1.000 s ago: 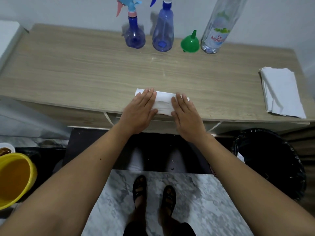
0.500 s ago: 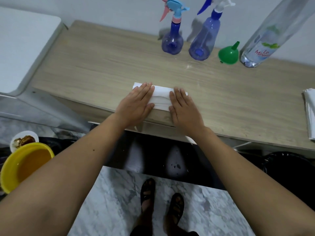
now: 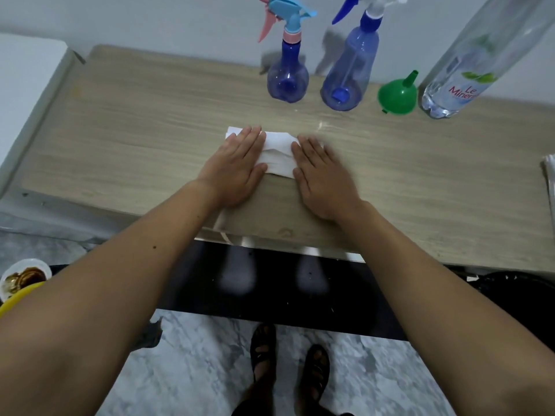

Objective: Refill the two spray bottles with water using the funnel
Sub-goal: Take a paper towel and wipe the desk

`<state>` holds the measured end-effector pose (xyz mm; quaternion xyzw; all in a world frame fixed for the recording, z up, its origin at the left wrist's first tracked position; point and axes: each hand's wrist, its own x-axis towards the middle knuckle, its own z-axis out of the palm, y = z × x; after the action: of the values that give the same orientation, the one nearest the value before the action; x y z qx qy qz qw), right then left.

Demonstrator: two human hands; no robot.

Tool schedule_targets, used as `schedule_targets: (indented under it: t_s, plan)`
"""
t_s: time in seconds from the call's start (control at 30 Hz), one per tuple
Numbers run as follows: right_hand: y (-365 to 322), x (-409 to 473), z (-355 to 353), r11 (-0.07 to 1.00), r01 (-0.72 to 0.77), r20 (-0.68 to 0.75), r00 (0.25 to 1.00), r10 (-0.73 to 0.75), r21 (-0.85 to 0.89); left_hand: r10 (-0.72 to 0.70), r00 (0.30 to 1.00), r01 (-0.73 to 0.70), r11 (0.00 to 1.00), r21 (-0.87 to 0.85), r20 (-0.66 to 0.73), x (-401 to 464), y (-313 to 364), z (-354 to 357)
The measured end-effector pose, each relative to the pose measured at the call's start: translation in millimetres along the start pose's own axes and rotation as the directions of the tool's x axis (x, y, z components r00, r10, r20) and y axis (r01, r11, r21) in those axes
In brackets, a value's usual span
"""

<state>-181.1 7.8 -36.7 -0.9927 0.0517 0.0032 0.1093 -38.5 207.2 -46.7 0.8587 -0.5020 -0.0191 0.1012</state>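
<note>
Head view: both hands lie flat, palms down, on a folded white tissue (image 3: 277,154) near the front edge of the wooden table (image 3: 135,139). Left hand (image 3: 237,169) covers the tissue's left end, right hand (image 3: 322,178) its right end; fingers straight and together, nothing gripped, just pressing. Behind the tissue, along the wall, a row: round spray bottle (image 3: 287,70) with pink and light-blue trigger head, directly behind the tissue; just right of it the taller spray bottle (image 3: 348,73) with blue trigger, both capped and upright; further right the green funnel (image 3: 398,96) sitting wide mouth down, spout up; then the clear water bottle (image 3: 468,64), upright with liquid visible in the base, fill level hard to judge, top out of frame. Far right of the tissue, a white stack (image 3: 550,187) at the frame edge, probably more tissues. Left of the tissue, off the table, a yellow bowl (image 3: 12,298) down low.
</note>
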Motion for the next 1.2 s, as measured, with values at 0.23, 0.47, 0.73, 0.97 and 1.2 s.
schedule_targets:
  t_s: [0.23, 0.47, 0.73, 0.97, 1.2]
  plan:
    - [45, -1, -19, 0.997, -0.072, 0.025, 0.997, 0.073, -0.027, 0.007, 1.000, -0.007, 1.000, 0.006, 0.002, 43, 31, 5]
    - [89, -33, -31, 0.991, -0.127, 0.038, 0.991, 0.129, -0.039, 0.008, 1.000, -0.008, 1.000, 0.016, 0.006, 69, 84, 20]
    - [143, -89, -42, 0.979, -0.189, 0.033, 0.981, 0.191, -0.073, 0.022, 1.000, -0.022, 1.000, -0.008, 0.019, 90, 161, 38]
    - [181, -148, -52, 0.969, -0.237, 0.023, 0.971, 0.239, -0.065, 0.056, 0.998, -0.056, 0.998, -0.020, 0.000, 98, 224, 54]
    - [195, -195, -53, 0.961, -0.272, -0.007, 0.962, 0.272, -0.041, 0.081, 0.997, -0.081, 0.996, -0.042, -0.015, 92, 268, 64]
